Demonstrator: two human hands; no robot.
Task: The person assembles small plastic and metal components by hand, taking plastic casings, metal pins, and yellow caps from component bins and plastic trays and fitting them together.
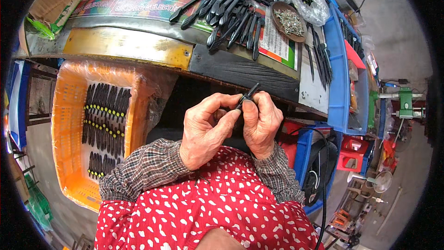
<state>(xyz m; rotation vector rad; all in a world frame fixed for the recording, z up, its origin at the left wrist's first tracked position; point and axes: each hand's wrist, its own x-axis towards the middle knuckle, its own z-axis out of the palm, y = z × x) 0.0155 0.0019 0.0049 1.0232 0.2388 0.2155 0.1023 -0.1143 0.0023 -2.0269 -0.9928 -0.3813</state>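
Observation:
In front of my chest, just off the bench's near edge, both hands meet on a slim black piece (253, 90). The thumb and fingers of my left hand (206, 129) pinch its lower end, which they mostly cover. My right hand (261, 122) is closed on it from the other side, thumb against the piece. Its narrow tip sticks up between my hands, with a short crosspiece below. On the bench beyond lies a pile of black handle-shaped pieces (231, 16). Beside them, a brown dish (277, 10) holds many small metal fasteners, perhaps screws or rivets.
At left stands an orange plastic-lined crate (64, 125) with rows of black pieces bearing yellow dots (105, 110). A blue bin (336, 74) is at the bench's right end. More black strips (319, 60) lie nearby. A black cable (325, 190) hangs on my right.

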